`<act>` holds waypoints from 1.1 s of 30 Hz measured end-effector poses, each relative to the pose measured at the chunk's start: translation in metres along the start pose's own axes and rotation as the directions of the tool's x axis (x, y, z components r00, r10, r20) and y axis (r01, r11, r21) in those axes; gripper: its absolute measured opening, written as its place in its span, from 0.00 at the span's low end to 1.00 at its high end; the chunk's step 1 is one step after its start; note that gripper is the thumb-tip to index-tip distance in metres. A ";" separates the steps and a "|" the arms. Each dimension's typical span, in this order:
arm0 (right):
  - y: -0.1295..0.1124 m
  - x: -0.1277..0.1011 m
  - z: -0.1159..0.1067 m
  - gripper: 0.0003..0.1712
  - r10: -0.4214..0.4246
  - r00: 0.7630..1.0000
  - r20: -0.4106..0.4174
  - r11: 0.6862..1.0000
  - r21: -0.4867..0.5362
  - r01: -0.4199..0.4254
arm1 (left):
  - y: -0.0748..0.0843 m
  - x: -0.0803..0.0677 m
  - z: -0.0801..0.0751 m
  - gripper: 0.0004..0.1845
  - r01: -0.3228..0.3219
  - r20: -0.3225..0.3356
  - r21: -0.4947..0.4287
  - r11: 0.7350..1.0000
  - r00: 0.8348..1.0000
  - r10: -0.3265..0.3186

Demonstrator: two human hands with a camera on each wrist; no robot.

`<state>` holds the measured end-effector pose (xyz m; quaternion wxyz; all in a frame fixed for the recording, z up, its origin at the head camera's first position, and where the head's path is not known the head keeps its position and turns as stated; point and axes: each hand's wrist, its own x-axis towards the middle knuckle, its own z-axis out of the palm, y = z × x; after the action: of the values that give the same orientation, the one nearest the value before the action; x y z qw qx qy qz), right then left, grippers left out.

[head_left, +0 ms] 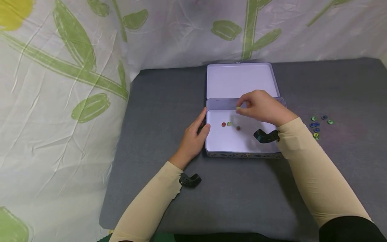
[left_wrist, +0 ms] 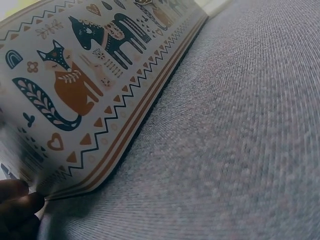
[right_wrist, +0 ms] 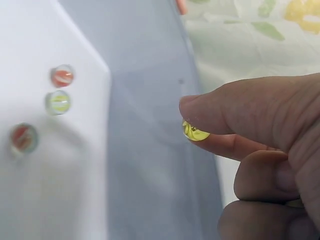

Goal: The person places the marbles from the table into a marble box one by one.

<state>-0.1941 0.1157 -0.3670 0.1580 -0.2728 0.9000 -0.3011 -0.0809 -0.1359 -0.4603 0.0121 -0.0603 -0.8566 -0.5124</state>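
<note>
A metal tin box [head_left: 223, 143] stands with its hinged lid [head_left: 242, 80] swung back. My right hand [head_left: 263, 107] is over the back part of the box, pinching a clear marble with a yellow swirl [right_wrist: 197, 134] between thumb and forefinger. On the white box floor lie a red marble [right_wrist: 62, 76], a yellow-green marble [right_wrist: 59, 102] and a dark red marble [right_wrist: 23, 138], apart from one another. My left hand [head_left: 193, 137] rests against the box's left side, its fingers extended along the wall. The left wrist view shows fingertips [left_wrist: 22, 200] at the box's printed outer side.
Several green and blue marbles [head_left: 314, 124] lie loosely grouped on the grey tabletop [head_left: 160, 127], right of the box and beyond my right forearm. A white cloth [head_left: 181, 37] printed with green leaves hangs behind the table and along its left side.
</note>
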 end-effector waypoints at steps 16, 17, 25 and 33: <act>0.017 0.013 0.030 0.05 0.018 0.989 0.146 0.999 0.025 -0.022 | 0.000 0.001 0.000 0.34 -0.010 -0.006 0.000 1.000 1.000 0.010; 0.018 0.013 0.030 0.05 0.020 0.988 0.153 0.999 0.026 -0.025 | 0.000 0.001 0.000 0.34 -0.008 -0.003 0.001 1.000 1.000 0.008; 0.024 0.014 0.037 0.04 0.033 0.977 0.210 0.999 -0.005 -0.033 | -0.001 0.001 0.001 0.33 -0.013 -0.004 -0.012 1.000 1.000 0.013; 0.024 0.014 0.038 0.05 0.073 0.968 0.241 0.997 -0.019 -0.071 | -0.002 0.002 0.002 0.34 -0.020 -0.009 -0.006 1.000 1.000 0.020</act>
<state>-0.1980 0.1063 -0.4130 0.2755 -0.2753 0.8850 -0.2551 -0.0834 -0.1353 -0.4631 0.0209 -0.0668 -0.8542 -0.5153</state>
